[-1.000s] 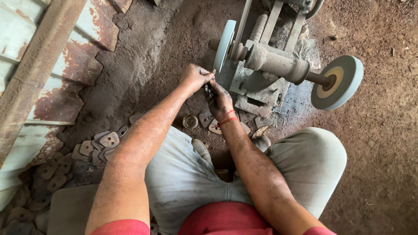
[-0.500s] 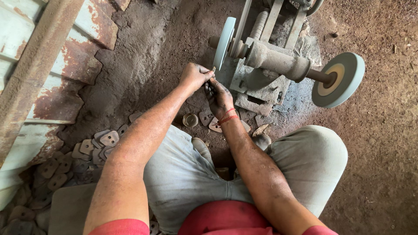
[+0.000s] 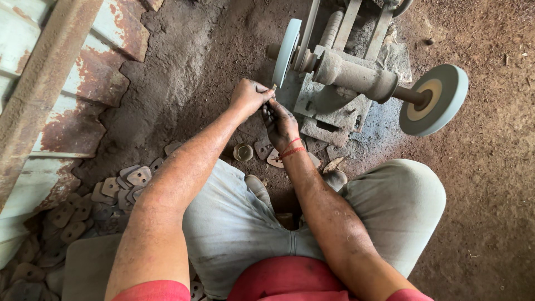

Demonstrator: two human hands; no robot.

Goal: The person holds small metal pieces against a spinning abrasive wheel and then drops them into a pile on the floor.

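Floor [image 3: 490,184]: dirt floor is carrying everything; the person is sitting on it, knees spread.
Grinder [image 3: 345,72]: a two-wheel grinder is standing ahead of the knees; the left wheel [image 3: 286,51] is facing the hands edge-on, the right wheel [image 3: 433,99] is standing free.
Pile [image 3: 83,206]: many flat metal pieces are lying at the person's left, seemingly waiting for their turn.
Near pieces [image 3: 267,150]: a few pieces are lying just under the wrists; whether ground or not is hard to tell.
Hands: the left hand [image 3: 249,96] and right hand [image 3: 278,120] are both pinching one small piece [image 3: 273,87], holding it just beside the left wheel.
Progress: judging by the pile, most of the work is looking undone.
Hidden: contact with the wheel is unclear; the piece is mostly being covered by fingers; spinning cannot be told; the grinder's top is being cut off.
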